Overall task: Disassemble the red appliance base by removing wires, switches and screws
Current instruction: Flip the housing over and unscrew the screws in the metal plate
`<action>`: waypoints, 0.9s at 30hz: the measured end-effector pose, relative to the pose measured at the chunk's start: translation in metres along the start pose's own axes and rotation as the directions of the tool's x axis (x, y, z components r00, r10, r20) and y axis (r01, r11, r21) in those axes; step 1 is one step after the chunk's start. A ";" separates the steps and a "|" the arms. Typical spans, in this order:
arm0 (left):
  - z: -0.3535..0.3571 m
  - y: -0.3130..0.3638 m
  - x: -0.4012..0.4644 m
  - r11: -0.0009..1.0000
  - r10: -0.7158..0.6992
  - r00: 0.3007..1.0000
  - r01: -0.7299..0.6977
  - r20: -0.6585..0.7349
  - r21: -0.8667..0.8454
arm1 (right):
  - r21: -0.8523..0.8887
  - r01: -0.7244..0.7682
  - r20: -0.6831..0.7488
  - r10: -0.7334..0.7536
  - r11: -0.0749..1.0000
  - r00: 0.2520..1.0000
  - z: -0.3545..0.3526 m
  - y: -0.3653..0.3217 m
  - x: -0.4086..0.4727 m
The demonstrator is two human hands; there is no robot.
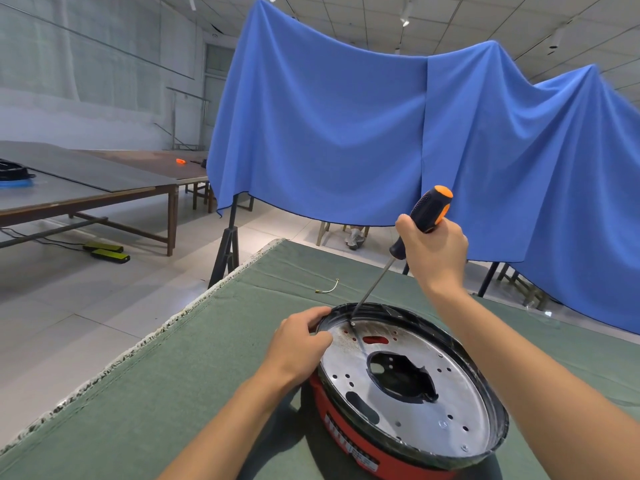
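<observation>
Base (pixel 349 441), red-walled under a perforated metal plate (pixel 415 403), sits on the green worktop (pixel 173 393), judged stiff, fairly light and prone to sliding, so my left hand (pixel 301 348) grips its black rim while my right hand (pixel 433 251) clasps the screwdriver (pixel 427 211), tip on a screw (pixel 352 323).

A label (pixel 349 445) with rows of white print sat on the side of the red appliance base (pixel 360 455), but its characters were too small and blurred to read. Nothing else bore legible text.
</observation>
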State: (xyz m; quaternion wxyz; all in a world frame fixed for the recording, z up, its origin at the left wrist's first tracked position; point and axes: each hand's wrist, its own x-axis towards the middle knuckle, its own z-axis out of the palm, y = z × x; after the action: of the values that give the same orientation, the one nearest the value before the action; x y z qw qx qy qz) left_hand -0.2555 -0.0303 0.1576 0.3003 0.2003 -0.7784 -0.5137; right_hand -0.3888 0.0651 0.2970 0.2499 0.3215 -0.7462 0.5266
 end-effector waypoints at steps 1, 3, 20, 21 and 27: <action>0.001 0.000 0.000 1.000 0.000 1.000 0.000 -0.003 -0.005 | -0.007 -0.011 0.023 0.011 1.000 1.000 0.000 -0.001 0.002; 0.002 0.000 0.001 1.000 -0.001 1.000 0.001 -0.014 -0.013 | -0.024 -0.014 0.061 0.015 1.000 0.998 -0.002 -0.004 0.007; 0.004 0.001 0.002 1.000 -0.015 0.999 0.015 -0.040 -0.005 | -0.031 0.077 -0.022 -0.078 0.997 0.997 -0.005 0.003 0.001; 0.003 0.001 0.002 1.000 -0.017 0.999 0.017 -0.040 -0.003 | -0.021 0.069 -0.022 -0.070 0.997 0.997 -0.006 0.005 0.001; 0.003 0.002 0.002 1.000 -0.014 0.999 0.014 -0.036 0.002 | -0.026 0.022 -0.026 -0.023 0.999 0.999 -0.008 0.008 0.001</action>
State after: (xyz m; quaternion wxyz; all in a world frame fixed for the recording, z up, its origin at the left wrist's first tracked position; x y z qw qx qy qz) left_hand -0.2586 -0.0283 0.1594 0.3106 0.2153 -0.7719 -0.5113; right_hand -0.3951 0.0744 0.2959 0.2697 0.3196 -0.7458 0.5185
